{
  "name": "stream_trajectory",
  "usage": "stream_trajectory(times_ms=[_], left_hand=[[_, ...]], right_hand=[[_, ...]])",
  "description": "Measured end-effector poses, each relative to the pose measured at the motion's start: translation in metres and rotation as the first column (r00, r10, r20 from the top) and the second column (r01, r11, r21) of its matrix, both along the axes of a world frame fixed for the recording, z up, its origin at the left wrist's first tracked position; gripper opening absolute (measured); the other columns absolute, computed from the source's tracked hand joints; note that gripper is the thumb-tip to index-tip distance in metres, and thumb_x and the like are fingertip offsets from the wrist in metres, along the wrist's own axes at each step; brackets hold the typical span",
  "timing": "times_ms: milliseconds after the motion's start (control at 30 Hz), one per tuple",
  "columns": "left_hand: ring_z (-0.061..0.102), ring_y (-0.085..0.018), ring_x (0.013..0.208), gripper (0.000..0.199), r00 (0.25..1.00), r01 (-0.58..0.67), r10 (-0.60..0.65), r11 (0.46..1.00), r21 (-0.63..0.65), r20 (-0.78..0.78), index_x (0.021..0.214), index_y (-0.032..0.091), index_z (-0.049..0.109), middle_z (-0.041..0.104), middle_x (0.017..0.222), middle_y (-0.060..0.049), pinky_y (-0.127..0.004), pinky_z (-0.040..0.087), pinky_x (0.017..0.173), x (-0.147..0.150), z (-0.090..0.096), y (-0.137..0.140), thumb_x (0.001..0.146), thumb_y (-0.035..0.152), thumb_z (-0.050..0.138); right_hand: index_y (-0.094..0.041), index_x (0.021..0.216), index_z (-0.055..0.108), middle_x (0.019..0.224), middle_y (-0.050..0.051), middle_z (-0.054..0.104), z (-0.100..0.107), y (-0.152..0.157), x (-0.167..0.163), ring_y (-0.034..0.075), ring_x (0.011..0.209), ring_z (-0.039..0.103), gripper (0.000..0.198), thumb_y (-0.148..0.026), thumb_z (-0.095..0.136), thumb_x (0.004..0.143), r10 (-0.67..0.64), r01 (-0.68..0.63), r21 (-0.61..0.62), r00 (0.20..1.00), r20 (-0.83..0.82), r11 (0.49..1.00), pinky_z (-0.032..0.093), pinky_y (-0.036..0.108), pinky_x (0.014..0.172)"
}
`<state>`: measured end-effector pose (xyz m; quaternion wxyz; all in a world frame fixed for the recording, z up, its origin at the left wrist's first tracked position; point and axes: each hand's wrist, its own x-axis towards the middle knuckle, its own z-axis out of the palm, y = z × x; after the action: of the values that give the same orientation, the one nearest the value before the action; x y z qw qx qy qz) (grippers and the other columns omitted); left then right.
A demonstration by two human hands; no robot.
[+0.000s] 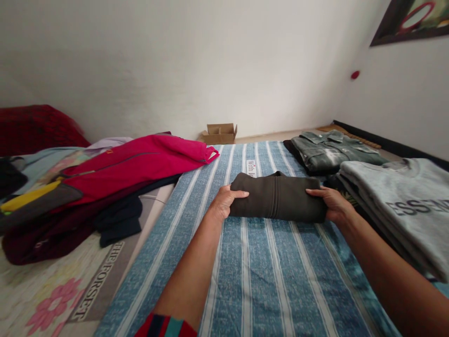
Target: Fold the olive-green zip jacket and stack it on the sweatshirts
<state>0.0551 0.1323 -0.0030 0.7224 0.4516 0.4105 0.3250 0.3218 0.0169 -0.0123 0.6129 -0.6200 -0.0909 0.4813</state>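
Observation:
A dark olive garment [259, 199], folded into a compact bundle with a seam across its middle, is held over the blue striped sheet [256, 262]. My left hand [224, 200] grips its left end, thumb on top and the fingers hidden beneath. At the opposite end my right hand [335, 203] holds it the same way. Just right of that hand lies a stack with a folded grey sweatshirt [403, 187] on top, lettering across its front. Beyond it sits a folded grey-green jacket [333, 152] on darker clothes.
To the left, a loose heap of clothes includes a pink-red jacket [140, 159] and a maroon piece [52, 238]. An open cardboard box [220, 135] stands by the far wall [196, 70]. A dark-framed opening or mirror [414, 21] is at upper right.

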Motion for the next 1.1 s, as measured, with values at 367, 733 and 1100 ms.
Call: stream_trajectory(times_ms=[367,733,1100], left_hand=[[0.067,-0.023,0.071,0.036,1.0,-0.013,0.013,1.0,0.003,0.012,0.083,0.014,0.068,0.073,0.075,-0.006,-0.035,0.053,0.071,0.0,-0.001,0.001,0.048,0.011,0.075],[0.067,-0.023,0.084,0.046,0.994,0.083,-0.096,0.98,0.182,0.061,0.094,0.014,0.069,0.072,0.093,-0.007,-0.035,0.051,0.081,-0.009,-0.001,-0.007,0.049,0.018,0.081],[0.067,-0.023,0.085,0.048,0.996,0.057,-0.072,0.967,0.248,0.052,0.093,0.014,0.068,0.072,0.091,-0.007,-0.035,0.051,0.081,-0.009,-0.002,-0.012,0.046,0.01,0.078]], right_hand=[[-0.02,0.085,0.064,0.065,0.0,0.069,-0.001,-0.005,0.0,0.017,0.052,0.062,0.026,-0.007,0.066,0.063,0.032,-0.032,0.035,0.999,0.005,0.999,0.053,0.029,0.055],[-0.023,0.093,0.066,0.072,0.0,0.071,-0.006,-0.02,-0.003,0.019,0.059,0.065,0.032,-0.008,0.065,0.065,0.068,-0.062,0.135,0.997,-0.037,0.989,0.055,0.034,0.066],[-0.024,0.099,0.066,0.073,-0.001,0.071,-0.01,-0.023,-0.003,0.02,0.062,0.066,0.037,-0.007,0.065,0.065,0.093,-0.087,0.169,0.995,-0.03,0.982,0.054,0.035,0.067]])
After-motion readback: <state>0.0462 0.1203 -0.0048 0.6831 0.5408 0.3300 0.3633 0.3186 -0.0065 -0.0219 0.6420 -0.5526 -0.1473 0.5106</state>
